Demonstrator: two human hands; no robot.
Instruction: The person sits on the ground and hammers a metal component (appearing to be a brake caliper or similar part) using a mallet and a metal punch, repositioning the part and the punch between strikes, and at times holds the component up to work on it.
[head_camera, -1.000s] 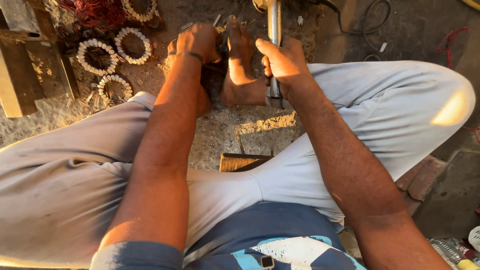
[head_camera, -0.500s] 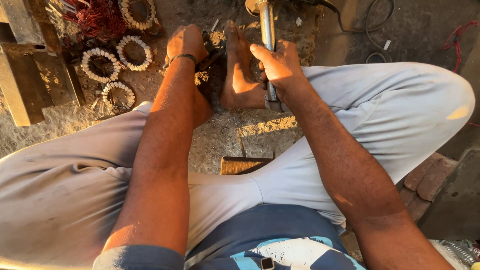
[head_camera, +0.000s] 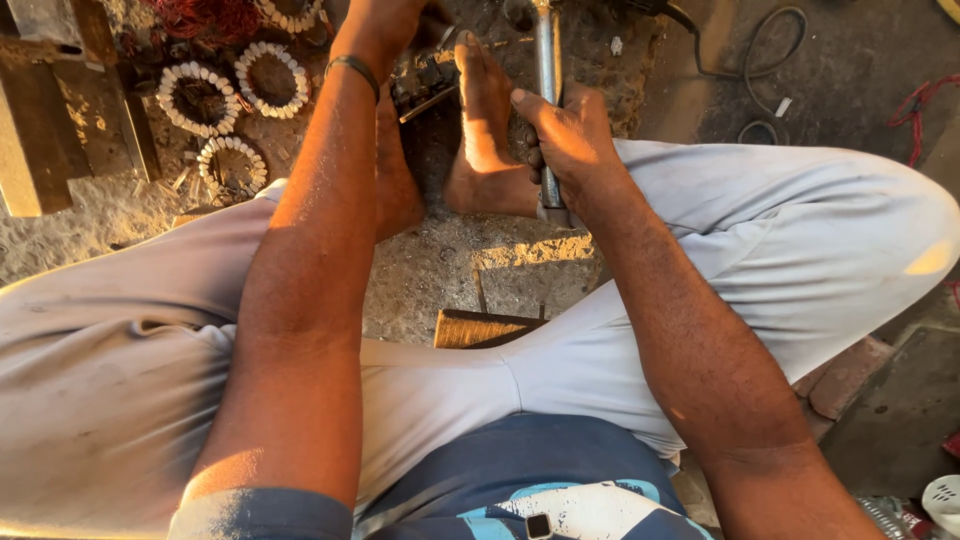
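Note:
I sit on the ground with my knees apart and my bare feet (head_camera: 485, 130) together in front. My right hand (head_camera: 562, 140) grips a long metal rod (head_camera: 546, 55) that stands nearly upright beside my right foot. My left hand (head_camera: 385, 20) reaches to the top edge of the view, mostly cut off, and rests on a dark metal part (head_camera: 425, 75) held between my feet. Whether its fingers close on that part cannot be seen. A dark band circles my left wrist.
Three round stator cores with white windings (head_camera: 200, 100) lie at the upper left beside wooden blocks (head_camera: 50, 130) and red wire. A black cable (head_camera: 740, 70) loops at the upper right. A small wooden block (head_camera: 480, 328) sits between my legs.
My left hand has reached farther forward, up to the frame's top edge. The right hand keeps its grip on the rod. The view has tilted slightly downward.

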